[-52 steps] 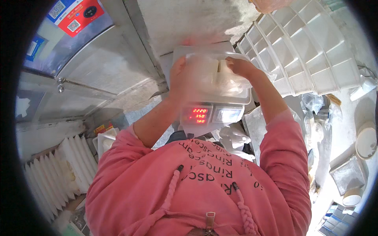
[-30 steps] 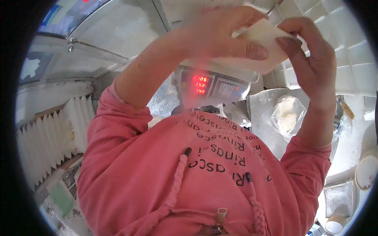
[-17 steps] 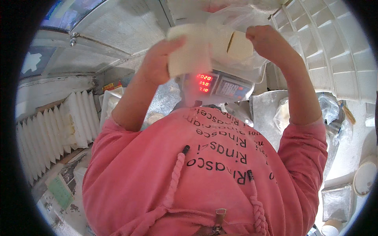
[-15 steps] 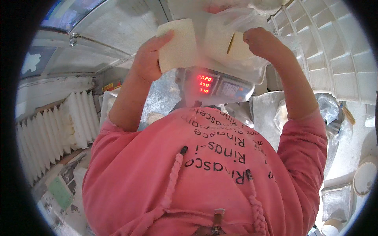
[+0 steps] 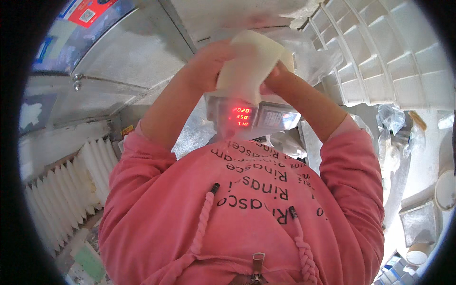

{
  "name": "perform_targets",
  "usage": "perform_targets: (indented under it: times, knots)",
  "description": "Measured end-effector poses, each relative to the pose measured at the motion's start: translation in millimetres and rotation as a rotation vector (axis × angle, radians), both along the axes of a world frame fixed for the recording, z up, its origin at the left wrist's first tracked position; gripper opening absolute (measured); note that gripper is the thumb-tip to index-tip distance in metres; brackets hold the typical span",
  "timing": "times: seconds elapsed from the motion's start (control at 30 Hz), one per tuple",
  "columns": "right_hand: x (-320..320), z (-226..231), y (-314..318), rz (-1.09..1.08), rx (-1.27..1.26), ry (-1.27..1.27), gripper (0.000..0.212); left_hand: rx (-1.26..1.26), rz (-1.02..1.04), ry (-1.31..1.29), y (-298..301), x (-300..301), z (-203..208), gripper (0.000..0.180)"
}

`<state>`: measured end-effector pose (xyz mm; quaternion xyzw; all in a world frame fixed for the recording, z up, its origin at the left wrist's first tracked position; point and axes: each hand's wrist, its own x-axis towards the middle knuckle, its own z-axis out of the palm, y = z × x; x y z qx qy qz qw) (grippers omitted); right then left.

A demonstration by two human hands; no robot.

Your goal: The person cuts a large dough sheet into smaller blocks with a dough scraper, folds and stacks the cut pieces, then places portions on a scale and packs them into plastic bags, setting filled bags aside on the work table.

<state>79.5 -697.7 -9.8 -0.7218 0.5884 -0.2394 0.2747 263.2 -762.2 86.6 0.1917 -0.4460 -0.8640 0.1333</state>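
Both hands, left hand (image 5: 209,64) and right hand (image 5: 275,78), have just closed together, fingers gripping the pale dough block (image 5: 247,66) above the scale (image 5: 251,116).

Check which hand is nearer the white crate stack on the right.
Right. The right hand grips the pale slab on the side facing the white crate stack; the left hand holds the slab's far side, with the slab between it and the crates.
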Motion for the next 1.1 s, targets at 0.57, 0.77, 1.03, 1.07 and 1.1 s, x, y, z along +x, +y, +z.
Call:
perform_targets:
  times: [0.57, 0.77, 1.03, 1.07, 1.1]
  knots:
    - [-16.2, 40.6, -6.7, -0.118, 0.111, 0.300, 0.022, 0.116, 0.149, 0.125, 9.0, 64.8, 19.2, 0.048]
    - [-24.9, 109.5, -4.0, -0.258, -0.484, 0.357, 0.016, 0.231, 0.106, 0.232, -2.6, 48.9, 30.2, 0.047]
    - [-25.8, 165.6, 31.4, -0.137, -0.303, 0.328, 0.017, 0.077, 0.025, 0.239, -3.0, 46.4, 28.0, 0.053]
    - [-24.2, 162.2, 33.6, -0.184, -0.297, 0.268, 0.009, 0.124, -0.004, 0.261, -3.0, 45.7, 27.6, 0.055]
    - [-22.6, 156.6, 34.8, -0.163, -0.317, 0.261, 0.008, 0.170, -0.033, 0.285, -3.1, 45.0, 27.2, 0.056]
